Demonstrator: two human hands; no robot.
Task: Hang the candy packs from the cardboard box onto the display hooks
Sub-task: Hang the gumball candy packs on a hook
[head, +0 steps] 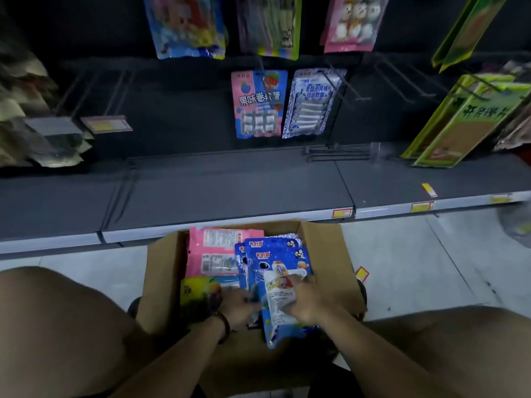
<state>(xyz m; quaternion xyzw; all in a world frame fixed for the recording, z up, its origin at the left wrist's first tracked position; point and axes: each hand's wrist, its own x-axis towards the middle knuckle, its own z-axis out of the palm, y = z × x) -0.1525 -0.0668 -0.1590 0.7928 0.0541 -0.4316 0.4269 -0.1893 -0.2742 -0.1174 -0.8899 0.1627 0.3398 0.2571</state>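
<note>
An open cardboard box point(330, 254) sits on the floor between my knees, holding several candy packs. A stack of blue packs point(275, 254) stands in its right half, pink packs point(215, 248) lie at the back left, and a yellow-blue pack point(198, 291) lies at the front left. My right hand point(307, 303) grips the front blue pack, thumb on its face. My left hand point(238, 307) reaches into the box at the blue stack's left edge, blurred. On the dark back panel, a pink-blue pack point(258, 104) and a white-blue pack point(311, 103) hang on hooks, with bare hooks point(402, 81) to their right.
A grey bottom shelf point(230, 191) with price tags runs in front of the panel. More packs hang along the top row point(186, 24). Green packs point(459, 122) lean at the right, pale bags point(31, 110) at the left. A tag point(362, 273) lies on the tiled floor.
</note>
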